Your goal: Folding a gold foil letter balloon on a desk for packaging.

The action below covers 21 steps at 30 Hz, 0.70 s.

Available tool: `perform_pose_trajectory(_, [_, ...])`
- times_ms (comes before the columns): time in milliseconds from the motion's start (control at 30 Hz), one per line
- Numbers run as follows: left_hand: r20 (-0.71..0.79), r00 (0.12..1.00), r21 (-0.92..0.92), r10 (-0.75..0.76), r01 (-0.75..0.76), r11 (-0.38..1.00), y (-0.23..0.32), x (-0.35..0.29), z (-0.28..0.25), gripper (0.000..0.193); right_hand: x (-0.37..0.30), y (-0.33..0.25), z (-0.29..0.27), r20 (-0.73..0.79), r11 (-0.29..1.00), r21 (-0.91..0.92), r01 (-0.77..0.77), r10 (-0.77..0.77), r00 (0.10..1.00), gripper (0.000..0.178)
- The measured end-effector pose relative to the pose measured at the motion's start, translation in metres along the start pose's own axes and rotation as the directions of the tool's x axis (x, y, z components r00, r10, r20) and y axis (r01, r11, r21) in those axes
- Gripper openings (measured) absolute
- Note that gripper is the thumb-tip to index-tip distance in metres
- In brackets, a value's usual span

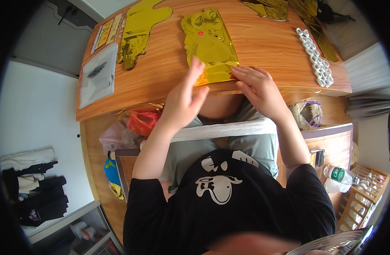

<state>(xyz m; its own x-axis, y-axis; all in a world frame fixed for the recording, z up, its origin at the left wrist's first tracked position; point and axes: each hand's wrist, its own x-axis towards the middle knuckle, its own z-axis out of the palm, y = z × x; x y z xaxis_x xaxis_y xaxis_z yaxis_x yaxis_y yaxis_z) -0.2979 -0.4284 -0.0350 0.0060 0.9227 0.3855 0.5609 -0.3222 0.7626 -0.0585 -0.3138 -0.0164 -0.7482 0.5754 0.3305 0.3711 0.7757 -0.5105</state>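
A folded gold foil sheet [210, 49], shiny like an uninflated foil balloon, lies flat near the table's front edge. A small red spot [200, 33] shows on it. My left hand [183, 95] is at its near left corner, fingers stretched and thumb apart, holding nothing; whether it touches the foil I cannot tell. At the near right corner, my right hand [258, 87] has its fingers stretched out, with the fingertips at the foil's edge and nothing gripped.
Another flat gold foil piece [139, 29] lies at the left, by a clear plastic sleeve [99, 76] and a printed sheet [106, 34]. More gold foil [269, 8] lies at the far right, with rows of white rings [315, 59] nearer. A red bag [143, 122] sits below the table edge.
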Motion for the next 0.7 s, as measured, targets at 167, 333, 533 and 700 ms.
perform_pose_trajectory(167, [-0.216, 0.959, -0.466, -0.181, 0.062, 0.883, 0.017, -0.002, -0.035, 0.066, -0.005, -0.033, -0.029, -0.035, 0.852, 0.512, -0.112, 0.151, 0.988, 0.034])
perform_pose_trajectory(333, [-0.180, 0.782, -0.098, 0.597, -0.618, 0.780, 0.109, -0.054, -0.088, 0.093, -0.056, -0.092, -0.096, -0.244, 0.801, 0.484, 0.353, -0.264, 0.933, 0.020])
perform_pose_trajectory(533, [-0.521, 0.685, -0.232, 0.508, -0.687, 0.689, 0.178, -0.106, -0.076, 0.086, -0.094, -0.168, -0.131, -0.142, 0.638, 0.251, 0.728, -0.720, 0.680, 0.051])
perform_pose_trajectory(700, [-0.437, 0.745, -0.076, 0.503, -0.588, 0.805, 0.218, -0.157, -0.097, 0.072, -0.104, -0.226, -0.129, -0.205, 0.689, 0.436, 0.579, -0.551, 0.809, 0.018])
